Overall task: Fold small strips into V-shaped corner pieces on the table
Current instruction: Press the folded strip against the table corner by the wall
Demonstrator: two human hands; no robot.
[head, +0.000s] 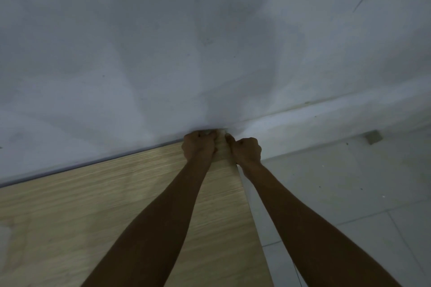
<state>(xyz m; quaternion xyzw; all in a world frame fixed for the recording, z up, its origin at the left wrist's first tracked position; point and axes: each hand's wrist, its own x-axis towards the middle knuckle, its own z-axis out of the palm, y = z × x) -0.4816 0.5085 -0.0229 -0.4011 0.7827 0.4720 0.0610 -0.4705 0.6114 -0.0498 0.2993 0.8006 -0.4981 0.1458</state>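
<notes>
Both my arms reach far forward to the far right corner of the wooden table (93,205), where it meets the white wall. My left hand (198,147) is curled into a fist, and a small pale piece (207,133) shows at its fingertips against the wall. My right hand (247,149) is also curled, its thumb pressing on a light strip (221,149) that lies between the two hands. The scene is dim, and the strip's shape and fold cannot be made out.
The white wall (210,42) fills the upper view. The table's right edge (247,193) drops to a pale tiled floor (349,193). A small grey square object (373,137) sits by the skirting at the right.
</notes>
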